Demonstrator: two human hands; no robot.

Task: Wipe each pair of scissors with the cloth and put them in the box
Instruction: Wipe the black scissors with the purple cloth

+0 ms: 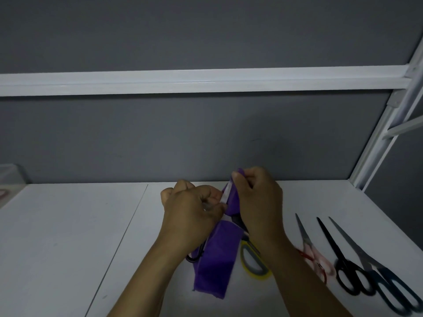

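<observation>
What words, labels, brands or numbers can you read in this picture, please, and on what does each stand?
None can be read.
Cloth: plain purple.
Held scissors, yellow scissors, red scissors, black scissors, blue scissors: no mark shows.
Box: blurred at the left edge, nothing readable.

Three scissors (341,259) lie right of the cloth (217,266), a box (9,177) seemingly far left.

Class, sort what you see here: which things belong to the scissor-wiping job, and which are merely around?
In the job: purple cloth, held scissors, yellow scissors, red scissors, black scissors, blue-black scissors, clear box.
Merely around: white rail, grey wall.
</observation>
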